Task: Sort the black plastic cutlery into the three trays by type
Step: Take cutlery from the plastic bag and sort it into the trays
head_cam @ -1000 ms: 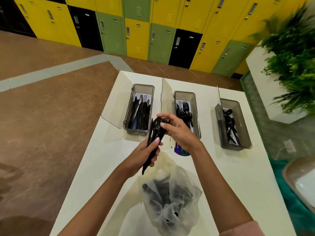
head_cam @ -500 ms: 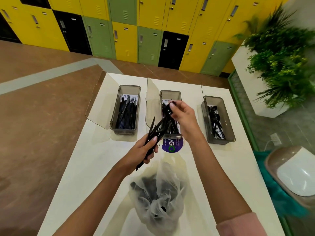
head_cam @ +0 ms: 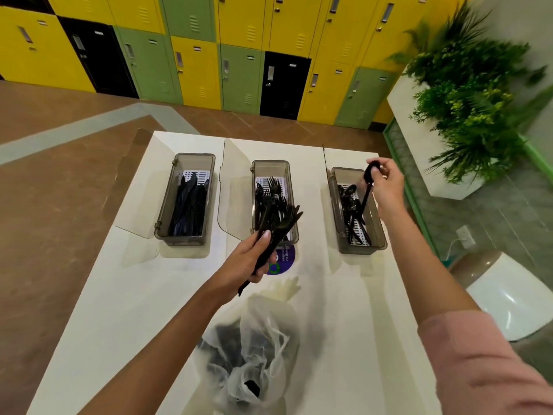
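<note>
— Well, where is the right hand (head_cam: 387,187)?

— At two o'clock over the table (head_cam: 119,295), above the right tray (head_cam: 359,247). Its thumb and fingers pinch one spoon (head_cam: 367,193) close to the bowl. The bowl is uppermost and the handle hangs steeply down, its tip low inside that tray among the spoons (head_cam: 348,202) lying there. Whether the tip touches them cannot be told.

— And the left hand (head_cam: 251,262)?

— Near the middle of the table, just at six o'clock of the middle tray (head_cam: 270,166). Its fingers curl round the handles of a bundle (head_cam: 281,223) of black cutlery, with the thumb laid along the top. The heads fan out toward one o'clock, over the near end of the middle tray. Fork tines show at the tip of the fan; the rest of the bundle is too dark to sort by type.

— How do the trays stand?

— Three in a row across the far half of the table, well apart. The left tray (head_cam: 179,239), at ten o'clock, holds knives (head_cam: 188,205). The middle tray, at twelve, holds forks (head_cam: 269,193). The right one holds the spoons. Each has a clear lid (head_cam: 236,190) swung open to its nine o'clock side.

— What else is there?

— A thin clear bag (head_cam: 248,354) lies crumpled at six o'clock with dark cutlery inside. A round purple sticker (head_cam: 285,260) sits between it and the middle tray, partly behind the left hand. Beyond the table, lockers (head_cam: 194,70) run across twelve o'clock and a plant (head_cam: 466,109) stands at two.
</note>
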